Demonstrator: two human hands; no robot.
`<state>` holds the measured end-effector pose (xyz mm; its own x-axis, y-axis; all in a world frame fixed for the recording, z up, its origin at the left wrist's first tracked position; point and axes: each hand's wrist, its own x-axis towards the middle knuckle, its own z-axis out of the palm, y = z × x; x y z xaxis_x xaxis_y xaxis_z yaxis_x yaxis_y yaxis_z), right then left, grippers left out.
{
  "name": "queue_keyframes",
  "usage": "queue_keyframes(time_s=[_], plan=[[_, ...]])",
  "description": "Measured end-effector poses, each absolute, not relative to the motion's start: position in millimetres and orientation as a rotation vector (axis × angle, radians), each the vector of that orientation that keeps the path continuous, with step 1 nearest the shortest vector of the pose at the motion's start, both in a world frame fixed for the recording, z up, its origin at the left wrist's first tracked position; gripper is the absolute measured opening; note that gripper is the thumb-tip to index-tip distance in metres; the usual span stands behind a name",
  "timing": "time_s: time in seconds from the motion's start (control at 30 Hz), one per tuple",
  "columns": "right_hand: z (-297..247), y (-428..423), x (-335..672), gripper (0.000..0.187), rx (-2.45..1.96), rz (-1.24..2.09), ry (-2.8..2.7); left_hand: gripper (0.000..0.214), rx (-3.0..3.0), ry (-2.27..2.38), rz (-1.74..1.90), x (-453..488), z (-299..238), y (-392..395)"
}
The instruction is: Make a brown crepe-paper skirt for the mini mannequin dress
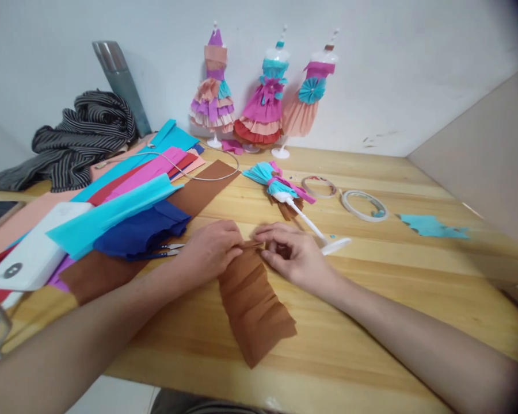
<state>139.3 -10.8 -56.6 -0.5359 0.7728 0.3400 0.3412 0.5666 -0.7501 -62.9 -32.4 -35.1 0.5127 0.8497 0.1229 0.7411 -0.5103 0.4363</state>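
Note:
A strip of brown crepe paper [256, 310] lies creased on the wooden table, its far end gathered in narrow folds between my hands. My left hand [213, 247] is closed on the left end of that folded edge, thumb and fingers pinching it. At the right end, my right hand [289, 250] has its thumb and fingers curled close to the fold; its grip on the paper is partly hidden. Just beyond my right hand, a small white dress-form stand [308, 221] lies on its side, dressed in turquoise and magenta paper [270, 178].
Three upright dress forms in paper dresses [261, 109] stand against the wall. Tape rolls [365, 206] and a turquoise scrap [434, 225] lie right. Left are coloured paper sheets [116, 213], scissors [168, 250], a white power bank [37, 247], a striped cloth [84, 135] and a bottle [123, 83].

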Motion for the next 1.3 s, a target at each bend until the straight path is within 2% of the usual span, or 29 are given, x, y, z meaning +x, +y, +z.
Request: queue_keyframes(time_s=[0.17, 0.3, 0.73, 1.03, 1.2, 1.3], plan=[[-59.6, -8.3, 138.1, 0.023, -0.795, 0.725, -2.192, 0.015, 2.421, 1.331, 0.517, -62.4, -36.7, -30.7], [-61.1, -5.5, 136.3, 0.016, -0.777, 0.652, -2.198, 0.013, 2.355, 1.3, 0.604, -60.6, -33.6, -30.2], [-58.1, -3.0, 139.4, 0.011, -0.894, 0.916, -2.091, 0.013, 2.43, 1.401, 0.468, -60.8, -35.5, -35.0], [-60.5, -9.2, 137.9, 0.03, -0.777, 0.593, -2.234, 0.014, 2.305, 1.439, 0.57, -58.1, -37.6, -35.6], [-59.3, -9.3, 136.2, 0.015, -0.752, 0.546, -2.27, 0.014, 2.26, 1.434, 0.573, -57.1, -36.4, -35.6], [-58.4, -9.9, 136.3, 0.013, -0.738, 0.528, -2.264, 0.015, 2.257, 1.46, 0.581, -56.2, -36.0, -35.4]])
